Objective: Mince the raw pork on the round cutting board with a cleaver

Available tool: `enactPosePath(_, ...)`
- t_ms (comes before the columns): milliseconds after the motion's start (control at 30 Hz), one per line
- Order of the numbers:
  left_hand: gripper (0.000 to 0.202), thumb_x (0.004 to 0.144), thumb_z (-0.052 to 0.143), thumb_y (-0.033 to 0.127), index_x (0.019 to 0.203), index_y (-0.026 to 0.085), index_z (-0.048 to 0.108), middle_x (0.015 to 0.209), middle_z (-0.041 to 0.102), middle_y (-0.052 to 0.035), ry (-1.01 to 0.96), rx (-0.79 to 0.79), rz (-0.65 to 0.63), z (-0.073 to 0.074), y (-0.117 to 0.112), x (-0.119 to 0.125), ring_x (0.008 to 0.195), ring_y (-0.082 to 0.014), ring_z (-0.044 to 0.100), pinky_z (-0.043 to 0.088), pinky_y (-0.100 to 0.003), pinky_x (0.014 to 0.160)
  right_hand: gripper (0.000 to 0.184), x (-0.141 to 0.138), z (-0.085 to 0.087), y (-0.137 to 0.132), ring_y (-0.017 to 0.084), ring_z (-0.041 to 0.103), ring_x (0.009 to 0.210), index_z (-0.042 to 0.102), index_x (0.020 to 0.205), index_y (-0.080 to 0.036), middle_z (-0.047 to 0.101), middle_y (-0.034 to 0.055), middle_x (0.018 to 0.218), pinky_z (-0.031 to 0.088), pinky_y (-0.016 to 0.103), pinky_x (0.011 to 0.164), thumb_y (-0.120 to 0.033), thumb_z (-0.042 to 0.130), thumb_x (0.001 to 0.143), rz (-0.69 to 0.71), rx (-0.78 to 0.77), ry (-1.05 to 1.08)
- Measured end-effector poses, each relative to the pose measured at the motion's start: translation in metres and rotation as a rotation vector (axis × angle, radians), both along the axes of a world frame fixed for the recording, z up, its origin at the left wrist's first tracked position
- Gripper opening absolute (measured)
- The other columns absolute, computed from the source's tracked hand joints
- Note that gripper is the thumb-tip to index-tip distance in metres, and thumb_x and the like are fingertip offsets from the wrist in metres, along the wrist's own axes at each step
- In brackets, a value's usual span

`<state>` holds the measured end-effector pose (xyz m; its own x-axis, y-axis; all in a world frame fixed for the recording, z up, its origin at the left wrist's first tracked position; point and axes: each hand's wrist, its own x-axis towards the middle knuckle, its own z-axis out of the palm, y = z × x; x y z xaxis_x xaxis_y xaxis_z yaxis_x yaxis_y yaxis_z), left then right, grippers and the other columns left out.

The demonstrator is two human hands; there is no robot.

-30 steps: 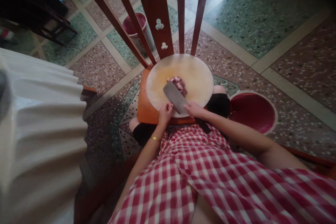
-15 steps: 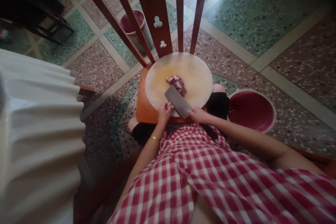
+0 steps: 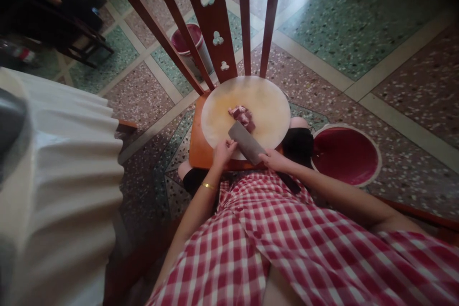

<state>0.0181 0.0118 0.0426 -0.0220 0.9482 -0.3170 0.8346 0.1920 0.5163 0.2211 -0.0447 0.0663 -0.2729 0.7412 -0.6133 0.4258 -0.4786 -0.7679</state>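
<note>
A round, pale cutting board rests on the wooden chair seat in front of me. Pieces of raw meat lie in a small heap near its middle. My right hand is closed around a cleaver, whose broad grey blade slants up and left over the board's near side, its tip just below the meat. Left of the blade, my left hand is closed at the board's near edge, its fingertips pinched on what looks like a small piece of meat.
A red-lined bucket stands on the floor at my right. Another bin is behind the slatted chair back. A table with a white cloth is close on the left. A person sits at the upper left.
The view has shifted slightly, bringing more of the table on the left into sight. Both hands and the cleaver keep nearly the same place over the board.
</note>
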Motion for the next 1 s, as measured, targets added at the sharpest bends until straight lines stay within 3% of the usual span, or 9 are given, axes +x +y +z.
enactPosePath(133,0.018,0.067,0.058,0.036,0.06,0.019,0.059,0.056,0.059,-0.0026,0.089,-0.096,-0.064,0.003,0.016,0.002,0.056,-0.0137,0.051,0.035,-0.023,0.055,0.02,0.001,-0.006,0.0,0.013,0.052,0.058,0.049,0.067,-0.017,0.055,-0.0007,0.059,0.039,0.022,0.056,-0.02,0.038,0.083,0.057,0.208,-0.051)
enactPosePath(233,0.015,0.064,0.059,0.032,0.057,0.018,0.058,0.054,0.058,-0.0034,0.112,-0.098,-0.078,0.005,0.02,0.003,0.056,-0.0145,0.052,0.035,-0.024,0.055,0.02,0.0,-0.012,0.0,0.016,0.054,0.072,0.053,0.072,-0.015,0.06,0.0028,0.074,0.04,0.023,0.067,-0.022,0.038,0.083,0.077,0.288,-0.056)
enactPosePath(500,0.031,0.071,0.05,0.042,0.058,0.015,0.058,0.047,0.05,0.0017,-0.307,-0.162,0.15,-0.016,0.003,-0.009,0.047,-0.0085,0.044,0.033,-0.02,0.048,0.023,0.0,-0.013,-0.001,0.015,0.053,0.068,0.056,0.074,-0.015,0.059,0.0015,0.071,0.039,0.022,0.063,-0.023,0.036,0.083,0.071,0.273,-0.05)
enactPosePath(633,0.027,0.068,0.056,0.041,0.066,0.015,0.062,0.056,0.059,-0.0007,-0.434,-0.197,0.165,-0.018,0.003,-0.012,0.052,-0.0091,0.049,0.038,-0.021,0.053,0.024,0.0,-0.013,-0.001,0.016,0.052,0.067,0.057,0.075,-0.014,0.058,0.002,0.07,0.039,0.023,0.063,-0.024,0.037,0.083,0.042,0.223,-0.066)
enactPosePath(833,0.028,0.067,0.059,0.043,0.06,0.016,0.059,0.057,0.059,-0.0013,-0.207,-0.157,0.107,-0.018,0.009,-0.007,0.056,-0.0124,0.053,0.038,-0.023,0.054,0.023,0.0,-0.012,-0.003,0.017,0.053,0.072,0.058,0.078,-0.014,0.06,0.0037,0.075,0.041,0.024,0.068,-0.022,0.037,0.084,0.052,0.256,-0.049)
enactPosePath(1000,0.022,0.066,0.06,0.039,0.059,0.019,0.057,0.058,0.059,-0.0042,0.045,-0.129,0.004,0.001,0.013,0.007,0.062,-0.0169,0.056,0.038,-0.025,0.058,0.023,0.001,-0.011,-0.003,0.017,0.055,0.073,0.058,0.077,-0.015,0.062,0.0042,0.076,0.04,0.024,0.068,-0.023,0.038,0.084,0.039,0.25,-0.061)
